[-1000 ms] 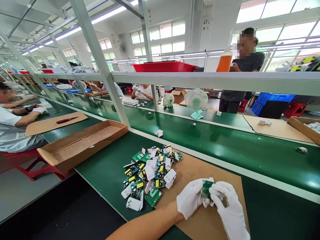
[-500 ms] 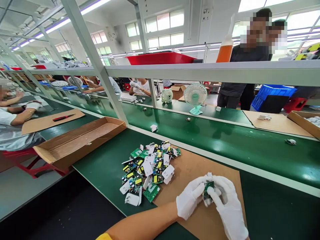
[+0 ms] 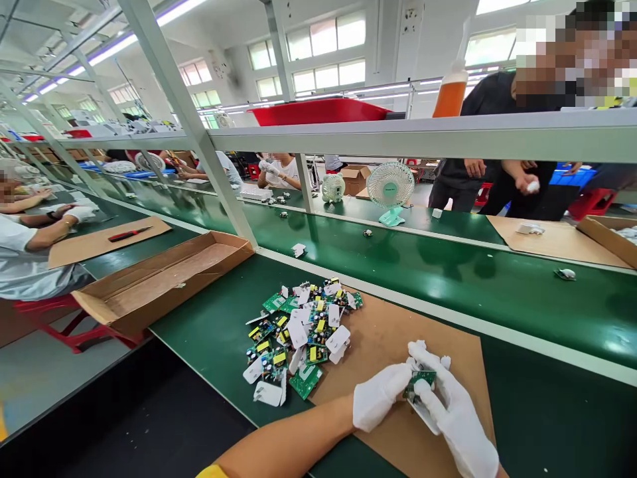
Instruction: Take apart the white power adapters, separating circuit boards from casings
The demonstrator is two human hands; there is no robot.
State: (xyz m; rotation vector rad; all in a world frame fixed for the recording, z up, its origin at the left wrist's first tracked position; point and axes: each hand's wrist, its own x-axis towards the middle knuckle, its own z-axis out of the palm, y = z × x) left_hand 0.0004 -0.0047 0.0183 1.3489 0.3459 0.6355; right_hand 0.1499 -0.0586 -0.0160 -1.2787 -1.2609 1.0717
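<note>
A small green circuit board [image 3: 421, 380] with a white plastic piece under it is held between my two white-gloved hands, above a brown cardboard sheet [image 3: 398, 325]. My left hand [image 3: 382, 397] pinches its left side. On the right, my right hand [image 3: 450, 411] grips it with the thumb on the board's face and the other fingers behind. Left of the hands lies a heap of circuit boards with yellow parts and white plug covers [image 3: 298, 332], partly on the cardboard's edge.
An open cardboard tray [image 3: 164, 282] lies at the left. Beyond the light rail runs a green conveyor [image 3: 408, 259] with scattered boards. A shelf [image 3: 398, 141] and post [image 3: 199, 133] cross the view. Several people stand or sit around; a fan [image 3: 391, 189] stands opposite.
The board between my hands has turned, and the white piece now shows below it. Boards on the conveyor have shifted left. The standing people across have leaned forward to the right.
</note>
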